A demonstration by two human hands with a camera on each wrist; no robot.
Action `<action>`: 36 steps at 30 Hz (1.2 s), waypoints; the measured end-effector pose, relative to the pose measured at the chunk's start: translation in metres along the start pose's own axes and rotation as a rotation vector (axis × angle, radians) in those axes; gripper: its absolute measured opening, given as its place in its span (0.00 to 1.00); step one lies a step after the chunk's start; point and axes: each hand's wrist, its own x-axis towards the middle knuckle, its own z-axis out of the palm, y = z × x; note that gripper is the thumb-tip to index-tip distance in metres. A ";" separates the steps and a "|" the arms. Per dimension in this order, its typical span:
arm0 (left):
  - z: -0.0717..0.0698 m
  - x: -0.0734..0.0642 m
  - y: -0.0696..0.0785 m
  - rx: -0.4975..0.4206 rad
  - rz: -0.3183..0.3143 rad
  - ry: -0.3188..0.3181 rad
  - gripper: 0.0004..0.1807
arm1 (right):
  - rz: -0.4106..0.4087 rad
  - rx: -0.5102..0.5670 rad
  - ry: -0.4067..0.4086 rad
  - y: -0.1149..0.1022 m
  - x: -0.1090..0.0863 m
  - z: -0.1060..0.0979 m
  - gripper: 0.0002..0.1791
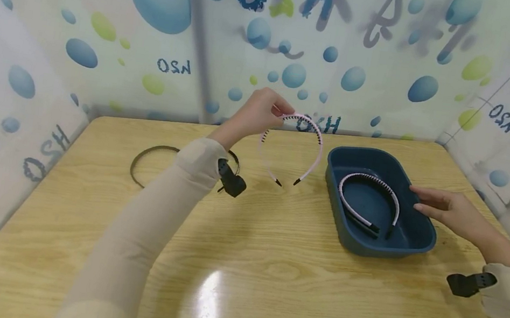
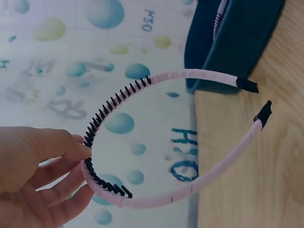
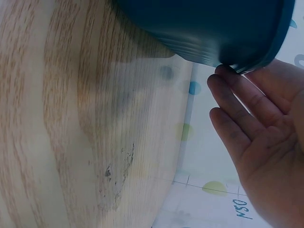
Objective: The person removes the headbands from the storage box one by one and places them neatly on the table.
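Note:
My left hand [image 1: 261, 112] pinches a pink headband [image 1: 318, 147] at the top of its arch, holding it up over the back of the table. Black comb teeth [image 2: 105, 108] line the band's inner side, and its two ends [image 2: 248, 85] are black. At the right, my right hand [image 1: 459, 216] grips the rim of a dark blue plastic bin [image 1: 368, 154]; the thumb lies over the rim and the fingers [image 3: 235, 99] touch the outer wall. Inside the bin lies another pink headband [image 1: 395, 200] with black ends.
A thin dark headband [image 1: 142, 157] lies on the wooden table [image 1: 275, 292] at the left, partly hidden behind my left forearm. Patterned sheeting [image 1: 295, 45] with blue and green ovals rises behind the table and along both sides.

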 end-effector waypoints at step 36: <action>0.048 0.000 -0.106 -0.045 -0.284 -0.056 0.14 | 0.010 0.015 -0.003 0.005 0.001 0.000 0.26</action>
